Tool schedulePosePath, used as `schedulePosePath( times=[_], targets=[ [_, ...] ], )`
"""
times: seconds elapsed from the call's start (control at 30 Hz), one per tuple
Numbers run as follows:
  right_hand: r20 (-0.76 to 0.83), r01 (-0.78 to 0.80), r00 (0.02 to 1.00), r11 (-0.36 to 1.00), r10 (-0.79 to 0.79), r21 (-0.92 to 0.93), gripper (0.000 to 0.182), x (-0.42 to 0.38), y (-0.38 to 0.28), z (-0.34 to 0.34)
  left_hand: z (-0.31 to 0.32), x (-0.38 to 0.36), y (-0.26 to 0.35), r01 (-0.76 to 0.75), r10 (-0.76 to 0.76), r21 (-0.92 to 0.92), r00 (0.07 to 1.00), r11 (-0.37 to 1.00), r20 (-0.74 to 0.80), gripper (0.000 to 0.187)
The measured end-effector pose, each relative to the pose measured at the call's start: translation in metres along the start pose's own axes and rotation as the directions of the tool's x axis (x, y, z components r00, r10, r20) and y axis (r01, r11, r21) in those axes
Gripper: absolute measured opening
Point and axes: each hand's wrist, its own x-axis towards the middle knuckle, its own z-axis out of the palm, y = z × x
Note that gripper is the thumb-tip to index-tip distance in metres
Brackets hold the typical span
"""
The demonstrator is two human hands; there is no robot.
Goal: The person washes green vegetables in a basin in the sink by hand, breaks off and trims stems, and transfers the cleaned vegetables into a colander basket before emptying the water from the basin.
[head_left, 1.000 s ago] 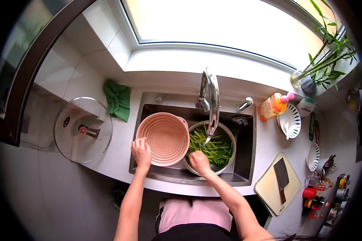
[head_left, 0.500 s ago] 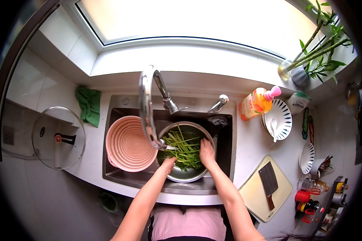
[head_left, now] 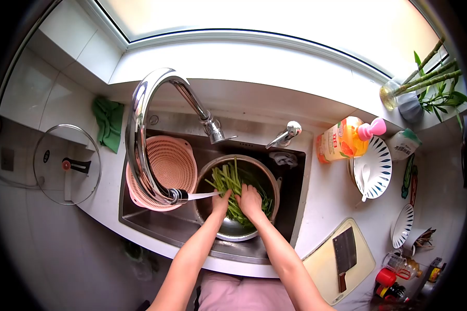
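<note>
A steel bowl [head_left: 267, 179] sits in the sink [head_left: 155, 223] and holds long green vegetable stalks [head_left: 228, 179] in water. My left hand [head_left: 221, 203] and my right hand [head_left: 250, 202] are side by side inside the bowl, both pressed onto the stalks and gathering them. Water runs from the curved tap [head_left: 145, 135] toward my left hand. A pink colander [head_left: 166, 163] stands in the sink just left of the bowl, partly hidden by the tap.
A glass lid [head_left: 67, 166] and a green cloth [head_left: 108, 124] lie on the left counter. On the right are an orange soap bottle [head_left: 342, 140], patterned plates [head_left: 373, 166], a cutting board [head_left: 321, 267] with a cleaver [head_left: 343, 256], and bamboo in a vase [head_left: 430, 85].
My left hand left the colander's rim and moved into the bowl. Both hands have come together on the stalks. The head leaned closer, so the tap looms larger.
</note>
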Motion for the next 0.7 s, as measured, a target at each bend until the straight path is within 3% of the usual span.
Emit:
schedulePosePath(
  times=[0.03,0.07,0.1,0.17,0.2,0.27,0.3,0.33,0.37,0.4,0.43,0.57,0.7],
  targets=[
    [0.013,-0.015,1.0,0.997,0.014,0.07,0.036,-0.003,-0.002,0.001,-0.008,-0.004,0.011,0.004,-0.008,0.04,0.994,0.999,0.106,0.05],
    [-0.074,0.009,0.997,0.994,-0.001,0.109,0.024,-0.005,-0.002,0.002,-0.011,-0.001,0.013,-0.057,0.052,0.032,0.991,0.998,0.123,0.04],
    [-0.073,0.01,0.997,0.994,-0.002,0.111,0.024,-0.006,-0.003,0.002,-0.014,0.002,0.015,-0.057,0.053,0.033,0.991,0.998,0.122,0.04],
    [-0.111,0.011,0.994,0.989,0.006,0.148,0.021,-0.008,-0.005,-0.001,-0.018,0.009,0.025,-0.298,0.227,0.36,0.947,0.884,0.227,0.039],
    [-0.11,0.014,0.994,0.988,0.002,0.151,0.021,-0.009,-0.013,-0.015,-0.019,0.012,0.024,-0.28,0.206,0.303,0.946,0.911,0.251,0.042],
    [-0.301,0.12,0.946,0.993,-0.119,-0.014,0.018,-0.005,-0.028,-0.043,-0.022,0.021,0.014,-0.236,0.175,0.297,0.96,0.925,0.219,0.045],
    [-0.307,0.12,0.944,0.993,-0.119,-0.014,0.018,0.002,-0.033,-0.048,-0.021,0.023,0.016,-0.193,0.14,0.286,0.971,0.939,0.194,0.048],
    [-0.362,0.129,0.929,0.986,-0.082,0.107,0.018,0.011,-0.039,-0.053,-0.021,0.021,0.017,-0.199,0.145,0.286,0.97,0.937,0.197,0.048],
    [-0.41,0.143,0.911,0.964,-0.039,0.225,0.019,0.02,-0.046,-0.059,-0.019,0.013,0.027,-0.156,0.109,0.412,0.985,0.898,0.134,0.05],
    [-0.344,0.081,0.936,0.909,0.071,0.408,0.021,0.03,-0.058,-0.071,-0.018,0.01,0.03,-0.104,0.082,0.528,0.995,0.843,0.065,0.053],
    [-0.257,0.014,0.952,0.819,0.164,0.574,0.023,0.042,-0.069,-0.085,-0.018,0.007,0.034,-0.109,0.087,0.527,0.994,0.843,0.065,0.053],
    [-0.431,0.233,0.895,0.706,0.112,0.668,0.028,0.09,-0.102,-0.127,-0.021,0.004,0.033,-0.116,0.089,0.541,0.993,0.833,0.076,0.053],
    [-0.347,0.15,0.926,0.702,0.146,0.696,0.032,0.096,-0.108,-0.139,-0.017,-0.011,0.051,-0.094,0.113,0.541,0.994,0.836,-0.002,0.046]
  ],
)
